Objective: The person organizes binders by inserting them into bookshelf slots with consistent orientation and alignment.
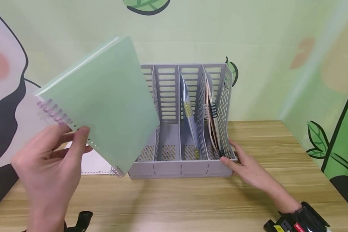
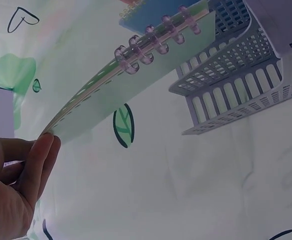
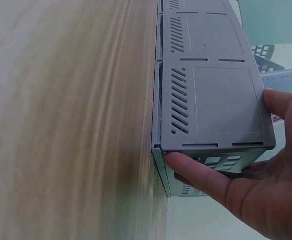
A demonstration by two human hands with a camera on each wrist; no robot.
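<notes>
A pale green notebook (image 1: 107, 93) with clear, purplish binding rings is pinched by its punched edge between the thumb and fingers of my left hand (image 1: 50, 161). It is held up, tilted, overlapping the left part of a grey file rack (image 1: 168, 169) in the head view. In the left wrist view the rings (image 2: 158, 40) run along the notebook's edge, beyond the fingers. My right hand (image 1: 246, 167) grips the rack's front right corner, thumb at the top of the front panel. The right wrist view has its fingers (image 3: 200, 172) against the rack's end wall.
A bluish ring-bound notebook (image 1: 191, 122) leans in the rack's third compartment from the left. Several more (image 1: 213, 129) stand in the rightmost one. A white ring-bound notebook (image 1: 94, 164) lies on the wooden table (image 1: 174, 203) behind my left hand. A printed wall cloth (image 1: 266, 64) hangs behind.
</notes>
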